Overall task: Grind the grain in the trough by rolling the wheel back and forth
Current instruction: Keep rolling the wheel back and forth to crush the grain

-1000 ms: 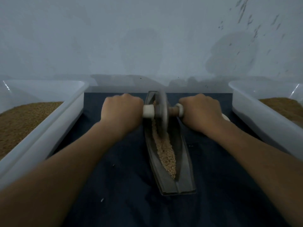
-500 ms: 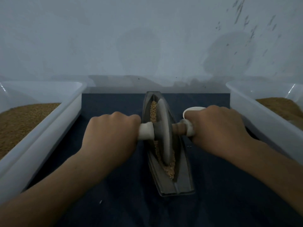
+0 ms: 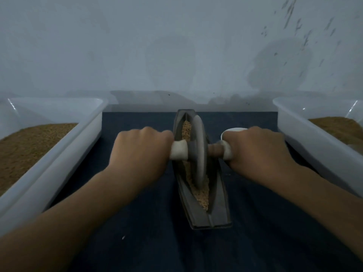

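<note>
A dark boat-shaped trough [image 3: 218,211] lies lengthways on the dark blue cloth, with tan grain [image 3: 202,199] along its groove. A grey wheel [image 3: 197,152] stands upright in the groove, around the middle of the trough. Its axle sticks out on both sides with pale handle ends. My left hand [image 3: 139,154] is closed around the left handle [image 3: 177,152]. The right handle [image 3: 225,152] is gripped by my right hand [image 3: 257,154]. More grain [image 3: 186,130] shows beyond the wheel.
A white tub [image 3: 59,154] holding brown grain stands at the left, and a second white tub [image 3: 306,142] with grain at the right. A small white cup rim [image 3: 231,131] peeks out behind my right hand. A pale wall rises just past the cloth.
The wheel rolled toward me from the far end of the trough, both hands coming with it; since half a second ago it has eased slightly back away from me.
</note>
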